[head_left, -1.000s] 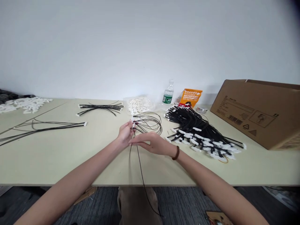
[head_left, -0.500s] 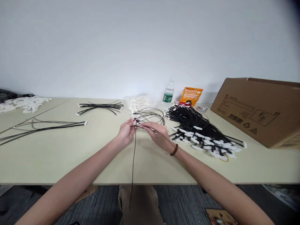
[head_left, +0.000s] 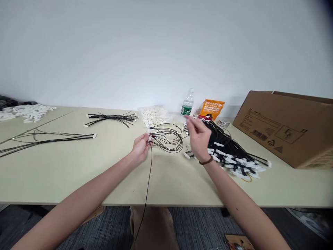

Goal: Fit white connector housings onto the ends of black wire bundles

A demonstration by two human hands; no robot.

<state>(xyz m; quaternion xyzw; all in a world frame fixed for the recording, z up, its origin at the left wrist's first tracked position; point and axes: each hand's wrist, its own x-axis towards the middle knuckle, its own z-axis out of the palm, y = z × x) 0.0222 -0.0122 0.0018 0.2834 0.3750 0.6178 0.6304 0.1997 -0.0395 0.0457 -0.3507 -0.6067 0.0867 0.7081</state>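
Note:
My left hand pinches a small white connector with thin black wires; one wire hangs from it over the table's front edge. More black wires coil in a loop just right of that hand. My right hand is raised above the near end of a big pile of black cables with white connectors. Its fingers are curled together in a pinch; what they hold, if anything, is too small to make out.
On the beige table lie a bag of white connectors, a water bottle, an orange packet, two black wire bundles at left, a white parts heap far left, and a cardboard box at right.
My right hand left the connector at my left hand and swung up and right, over the cable pile. My left hand kept its grip and stayed put.

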